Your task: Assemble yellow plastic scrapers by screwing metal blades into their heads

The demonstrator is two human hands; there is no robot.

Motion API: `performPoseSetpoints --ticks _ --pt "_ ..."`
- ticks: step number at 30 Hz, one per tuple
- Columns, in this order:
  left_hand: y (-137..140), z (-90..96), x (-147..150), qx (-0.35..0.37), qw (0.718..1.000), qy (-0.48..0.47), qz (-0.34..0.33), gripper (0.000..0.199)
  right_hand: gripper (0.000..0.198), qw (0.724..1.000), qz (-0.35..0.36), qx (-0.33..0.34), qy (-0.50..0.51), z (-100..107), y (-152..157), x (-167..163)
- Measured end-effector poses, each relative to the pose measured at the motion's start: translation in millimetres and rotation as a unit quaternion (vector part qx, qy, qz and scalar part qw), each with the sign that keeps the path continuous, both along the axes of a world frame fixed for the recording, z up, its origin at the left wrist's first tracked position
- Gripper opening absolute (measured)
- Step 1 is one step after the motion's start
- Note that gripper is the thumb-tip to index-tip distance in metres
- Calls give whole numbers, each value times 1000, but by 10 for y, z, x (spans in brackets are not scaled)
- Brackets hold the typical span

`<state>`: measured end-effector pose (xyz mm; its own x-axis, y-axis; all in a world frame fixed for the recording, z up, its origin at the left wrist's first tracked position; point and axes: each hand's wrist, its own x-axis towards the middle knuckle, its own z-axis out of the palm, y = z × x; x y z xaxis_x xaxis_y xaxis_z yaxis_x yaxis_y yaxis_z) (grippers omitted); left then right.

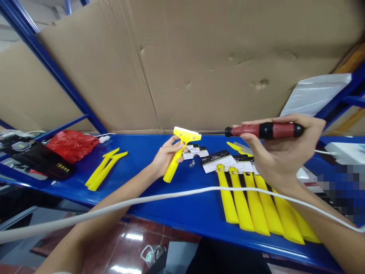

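My left hand (168, 155) grips a yellow scraper (172, 167) by the neck of its handle. The scraper's wide head, with a white edge and two screws, points up. In my right hand (282, 160) is a red and black screwdriver (266, 130), held level with its thin shaft pointing left toward the scraper head. Whether the tip touches a screw I cannot tell. Small loose screws (192, 163) lie on the blue table (182, 205) beside my left hand. Below my right hand, several yellow scrapers (228, 201) with printed cards (218, 161) lie in a row.
Two yellow handles (107, 171) lie at the left, near a red plastic bag (72, 144) and a black case (48, 160). A white cable (176, 194) crosses the view in front. Cardboard (213, 76) walls the back. A white box (346, 152) stands at the right.
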<state>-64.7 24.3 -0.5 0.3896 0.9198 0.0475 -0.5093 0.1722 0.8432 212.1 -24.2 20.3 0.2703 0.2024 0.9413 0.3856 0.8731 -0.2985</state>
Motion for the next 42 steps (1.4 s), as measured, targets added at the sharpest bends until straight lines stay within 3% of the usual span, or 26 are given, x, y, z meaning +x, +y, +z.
performPoseSetpoints --ticks 8,20,26,32,37,42 --pt "0 -56 15 4 1000 16 -12 42 53 998 41 -29 -45 -112 -38 -3" --pt "-16 -63 38 15 999 41 -18 44 62 995 53 -41 -75 -164 -59 6" --pt "-31 -46 71 24 998 59 -10 42 62 991 13 -51 -125 -173 -58 53" --pt "-61 -80 107 17 996 81 15 43 50 977 -30 -59 -202 -60 -98 71" --pt "-55 -101 100 11 997 81 12 42 47 972 -77 -72 -208 -30 -133 69" --pt "-31 -103 82 5 998 57 13 39 44 968 -44 -90 -229 -31 -169 50"
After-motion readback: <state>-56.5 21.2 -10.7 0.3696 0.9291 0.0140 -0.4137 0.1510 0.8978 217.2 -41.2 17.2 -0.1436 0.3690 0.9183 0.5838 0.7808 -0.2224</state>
